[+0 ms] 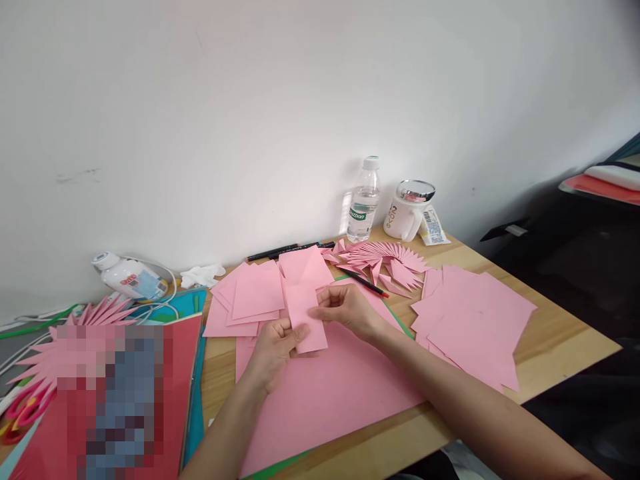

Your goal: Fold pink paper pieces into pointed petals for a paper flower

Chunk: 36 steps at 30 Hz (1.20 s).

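Against a pale wall (300,120), the wooden surface (565,353) carries the work, perhaps chosen because it is firm. With the joined hands as the dial's centre, a large pink sheet (330,407) spreads towards six o'clock, probably serving as a smooth mat. A loose pile of pink sheets (475,327) lies at three, a stack of pink squares (256,293) at ten; both seem placed within reach yet clear of the forearms. A fan of folded pink pieces (383,255) sits at two, perhaps kept apart so that the points are not crushed. The left hand (275,350) grips the narrow pink paper (304,303) by its lower left edge, thumb on top; the right hand (350,310) pinches its right edge, likely so that it stays taut and aligned. The clear bottle (364,207) stands at one and the white mug (399,219) between one and two, presumably pushed back from the paper against spills. At two, a dark pen (363,283) rests slantwise near the fan.
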### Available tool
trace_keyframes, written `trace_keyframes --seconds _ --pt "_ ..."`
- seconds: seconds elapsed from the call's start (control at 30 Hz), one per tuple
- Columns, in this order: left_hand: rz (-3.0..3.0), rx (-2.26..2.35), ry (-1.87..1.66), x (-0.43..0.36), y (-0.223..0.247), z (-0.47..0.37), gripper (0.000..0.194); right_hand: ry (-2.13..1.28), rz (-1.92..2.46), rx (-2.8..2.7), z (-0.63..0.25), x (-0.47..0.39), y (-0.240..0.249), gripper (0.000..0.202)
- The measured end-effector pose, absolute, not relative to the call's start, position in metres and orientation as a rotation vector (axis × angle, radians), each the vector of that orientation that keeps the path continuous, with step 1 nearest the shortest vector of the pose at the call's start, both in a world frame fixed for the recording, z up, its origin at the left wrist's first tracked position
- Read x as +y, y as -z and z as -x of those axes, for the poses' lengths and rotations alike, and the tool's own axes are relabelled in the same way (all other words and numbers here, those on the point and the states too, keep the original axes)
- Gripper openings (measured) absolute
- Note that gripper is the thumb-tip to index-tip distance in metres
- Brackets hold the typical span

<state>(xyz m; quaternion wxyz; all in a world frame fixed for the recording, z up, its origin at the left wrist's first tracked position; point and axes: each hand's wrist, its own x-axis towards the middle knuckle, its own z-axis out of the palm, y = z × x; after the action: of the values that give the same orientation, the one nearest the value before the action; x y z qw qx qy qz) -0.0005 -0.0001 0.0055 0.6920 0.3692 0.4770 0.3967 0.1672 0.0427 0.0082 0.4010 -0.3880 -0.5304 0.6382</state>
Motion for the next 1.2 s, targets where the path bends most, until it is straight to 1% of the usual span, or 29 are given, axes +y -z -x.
trace_keyframes --seconds 0.2,0.37,0.6,0.73,0.93,1.2 --pt "-0.807 1.116 -0.874 0.0 -0.006 -0.001 0.039 -1.577 1.004 -1.36 -0.167 0.043 -0.005 0.029" --pt "-0.804 1.109 -0.876 0.0 -0.008 -0.001 0.039 -1.594 1.014 -1.341 -0.167 0.043 -0.006 0.032" --pt "-0.851 1.12 -0.874 0.0 -0.009 -0.001 0.037 -1.621 1.012 -1.314 -0.167 0.043 -0.009 0.032" --pt "-0.887 1.119 -0.877 -0.001 -0.009 -0.001 0.039 -1.636 1.012 -1.326 -0.168 0.043 -0.011 0.032" --pt "-1.027 1.187 -1.025 -0.001 -0.001 -0.002 0.032 -1.566 1.031 -1.343 -0.166 0.041 -0.013 0.032" --pt "-1.126 1.299 -1.086 0.0 0.002 -0.001 0.038 -1.504 1.032 -1.35 -0.164 0.038 -0.016 0.038"
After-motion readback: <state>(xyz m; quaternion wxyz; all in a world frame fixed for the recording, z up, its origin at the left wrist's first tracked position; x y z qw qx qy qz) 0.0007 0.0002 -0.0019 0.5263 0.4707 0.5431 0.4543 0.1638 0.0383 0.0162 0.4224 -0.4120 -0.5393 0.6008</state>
